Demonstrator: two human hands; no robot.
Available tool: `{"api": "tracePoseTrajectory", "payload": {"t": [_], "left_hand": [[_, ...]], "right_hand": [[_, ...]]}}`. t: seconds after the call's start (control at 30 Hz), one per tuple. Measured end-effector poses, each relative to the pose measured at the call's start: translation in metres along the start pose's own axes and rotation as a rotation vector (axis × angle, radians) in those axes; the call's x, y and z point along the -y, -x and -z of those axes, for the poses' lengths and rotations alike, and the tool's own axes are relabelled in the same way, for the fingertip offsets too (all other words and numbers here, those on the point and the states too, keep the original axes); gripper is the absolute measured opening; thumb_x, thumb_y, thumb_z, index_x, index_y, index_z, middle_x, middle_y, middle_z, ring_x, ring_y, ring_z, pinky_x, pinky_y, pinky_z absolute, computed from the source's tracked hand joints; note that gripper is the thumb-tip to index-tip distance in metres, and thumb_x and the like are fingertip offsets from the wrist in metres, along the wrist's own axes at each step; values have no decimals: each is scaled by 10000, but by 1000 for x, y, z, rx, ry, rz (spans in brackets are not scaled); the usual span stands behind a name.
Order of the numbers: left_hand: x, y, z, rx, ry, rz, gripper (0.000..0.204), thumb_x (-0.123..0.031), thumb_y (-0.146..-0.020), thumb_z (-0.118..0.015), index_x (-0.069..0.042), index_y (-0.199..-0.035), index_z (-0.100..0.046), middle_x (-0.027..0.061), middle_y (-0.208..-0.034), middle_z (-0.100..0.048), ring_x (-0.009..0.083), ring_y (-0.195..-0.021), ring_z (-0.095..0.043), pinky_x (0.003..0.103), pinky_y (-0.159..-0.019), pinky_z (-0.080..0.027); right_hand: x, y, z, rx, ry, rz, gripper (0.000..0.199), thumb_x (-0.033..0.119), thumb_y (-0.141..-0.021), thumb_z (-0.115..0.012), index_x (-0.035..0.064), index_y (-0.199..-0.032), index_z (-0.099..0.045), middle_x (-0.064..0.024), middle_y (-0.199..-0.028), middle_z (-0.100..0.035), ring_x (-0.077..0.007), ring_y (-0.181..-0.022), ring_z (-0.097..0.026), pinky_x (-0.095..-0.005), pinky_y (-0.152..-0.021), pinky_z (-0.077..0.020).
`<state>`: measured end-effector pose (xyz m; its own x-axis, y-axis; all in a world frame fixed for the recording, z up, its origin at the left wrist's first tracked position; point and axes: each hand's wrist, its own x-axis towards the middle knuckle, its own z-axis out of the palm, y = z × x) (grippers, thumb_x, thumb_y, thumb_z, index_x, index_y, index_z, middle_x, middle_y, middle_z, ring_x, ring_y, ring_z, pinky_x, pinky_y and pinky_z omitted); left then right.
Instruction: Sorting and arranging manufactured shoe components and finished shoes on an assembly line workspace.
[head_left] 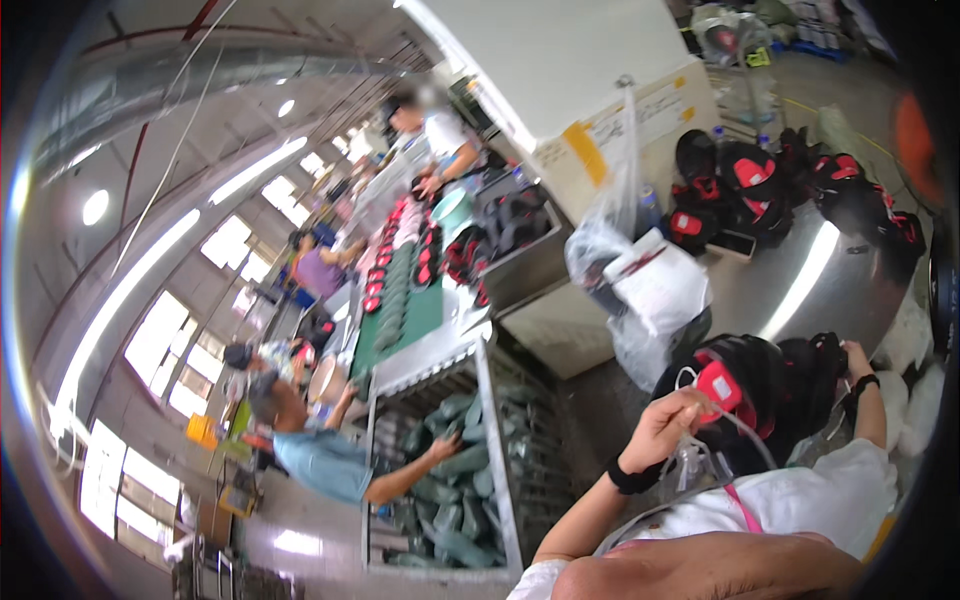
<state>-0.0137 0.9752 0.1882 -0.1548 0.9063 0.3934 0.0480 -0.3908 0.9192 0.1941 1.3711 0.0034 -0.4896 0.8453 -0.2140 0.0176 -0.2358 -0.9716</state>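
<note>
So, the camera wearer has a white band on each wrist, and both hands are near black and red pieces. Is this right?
No: the head view shows both bands are black, not white. The left hand and right hand are indeed near black and red pieces.

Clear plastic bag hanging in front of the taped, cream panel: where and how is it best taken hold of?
The clear plastic bag is probably best gripped around its narrow neck, coming from the wearer's side: the neck is drawn thin above a wide, loose body, and the cream panel stands behind it, so the near side looks more open.
</note>
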Motion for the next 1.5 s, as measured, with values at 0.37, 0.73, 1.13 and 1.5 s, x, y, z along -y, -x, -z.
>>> {"api": "tracePoseTrajectory", "payload": {"t": [0.37,0.73,1.13,1.5], "left_hand": [[-109,277,-141,-1175,-135,-189,169,-101,-899,-457,-12,-788,-548,89,-852,-571,109,-651,-506,232,-532,-419],[-206,545,-303,-2132,-452,-354,193,-225,-934,-415,-64,-861,-491,102,-888,-587,69,-664,-466,176,-474,-355],[-141,770,-315,-2671,-130,-57,219,-172,-930,-416,21,-870,-500,133,-890,-580,259,-854,-593,361,-773,-473],[-328,967,-112,-2542,-91,-307,210,-165,-888,-396,-49,-741,-491,57,-676,-504,142,-543,-475,301,-515,-435]], "right_hand": [[80,221,-185,808,115,343,239,177,-863,-510,-1,-994,-601,-12,-901,-596,-94,-846,-525,-249,-792,-407],[29,498,-384,1726,-146,91,253,236,-912,-463,43,-842,-610,-42,-1132,-520,-169,-1082,-461,-336,-838,-412],[-177,735,-562,1974,288,-354,237,204,-904,-452,36,-864,-614,-69,-918,-607,-146,-890,-536,-298,-770,-415],[-217,886,-831,2164,-164,-405,261,261,-910,-459,63,-833,-610,-104,-1333,-362,-230,-1191,-364,-323,-944,-317]]}}
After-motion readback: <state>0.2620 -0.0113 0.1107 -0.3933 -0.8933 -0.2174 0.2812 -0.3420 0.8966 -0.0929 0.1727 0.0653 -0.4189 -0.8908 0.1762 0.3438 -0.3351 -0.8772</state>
